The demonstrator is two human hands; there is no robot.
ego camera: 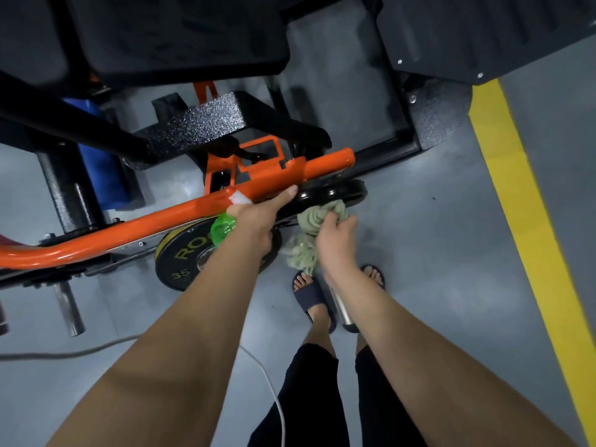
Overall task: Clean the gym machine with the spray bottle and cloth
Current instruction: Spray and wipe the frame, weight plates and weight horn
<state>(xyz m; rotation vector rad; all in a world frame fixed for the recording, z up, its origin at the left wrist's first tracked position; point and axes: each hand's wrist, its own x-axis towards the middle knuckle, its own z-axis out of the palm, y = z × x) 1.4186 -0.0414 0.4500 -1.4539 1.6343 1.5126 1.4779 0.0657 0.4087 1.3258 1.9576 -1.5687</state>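
Shows the left hand [258, 221] gripping the green spray bottle [222, 230], nozzle close to the orange bar [145, 224] of the gym machine [225, 122], presumably to wet it, and the right hand [337, 235] clutching the bunched cloth [314, 217] just beside, ready to wipe.

A: From where is the scene seen?
B: One wide-angle view is taken from the head, aimed forward and steeply down at the smooth grey floor [451, 253].
A: How near is it held?
B: Close: the left hand [254, 217], closed round a translucent green plastic spray bottle [221, 232], and the right hand [337, 235], bunching a crumpled pale green cloth [309, 217], are caught mid-frame, near the glossy orange steel tube [322, 166] of the gym machine [222, 121].
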